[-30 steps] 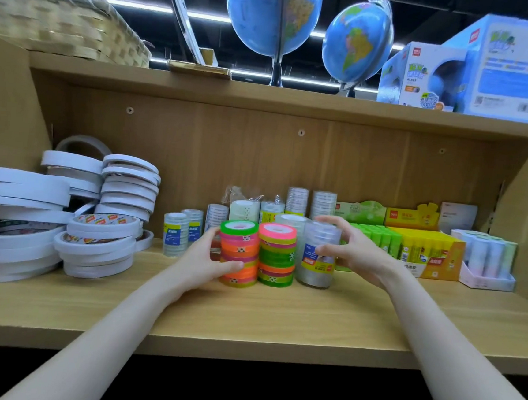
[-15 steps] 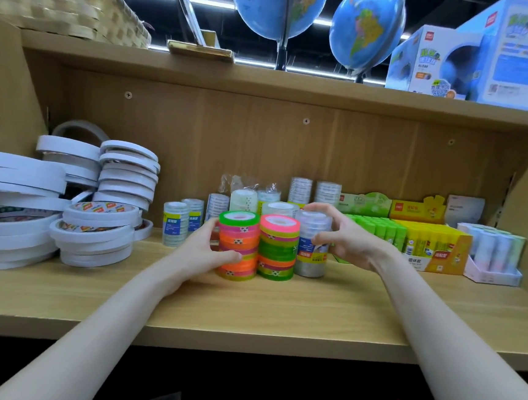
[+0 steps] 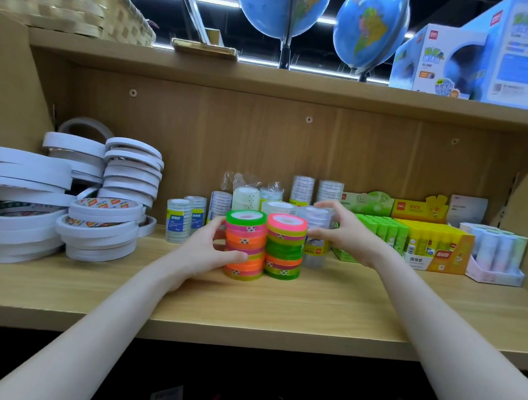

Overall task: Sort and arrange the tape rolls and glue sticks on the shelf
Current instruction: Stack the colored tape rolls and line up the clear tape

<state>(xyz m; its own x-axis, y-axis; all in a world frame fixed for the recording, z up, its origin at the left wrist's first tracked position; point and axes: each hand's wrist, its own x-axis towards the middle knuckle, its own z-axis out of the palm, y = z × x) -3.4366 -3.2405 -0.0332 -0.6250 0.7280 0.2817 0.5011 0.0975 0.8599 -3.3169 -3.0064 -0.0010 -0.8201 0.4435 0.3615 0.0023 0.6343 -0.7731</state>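
**A:** Where were your hands just then?

**B:** Nearest the shelf's [image 3: 246, 313] front edge, your left hand [image 3: 210, 252] curled round the left neon tape stack [image 3: 245, 246], thumb across its front. Your right hand [image 3: 345, 235] reached behind the right neon tape stack [image 3: 284, 246] and grasped the clear tape tube [image 3: 315, 236], fingers over its top.

**A:** How far along did you seem?

**B:** Partway, I'd judge. The two neon stacks stood touching, mid-shelf. Behind them, small clear rolls [image 3: 187, 218] and wrapped packs [image 3: 247, 196] were bunched loosely. The white tape rolls [image 3: 64, 201] at the left end leaned in uneven piles, so they looked unsorted. Toward the right end the glue stick boxes [image 3: 424, 245] sat in tidy rows, with a pastel tray [image 3: 495, 256] beside them.
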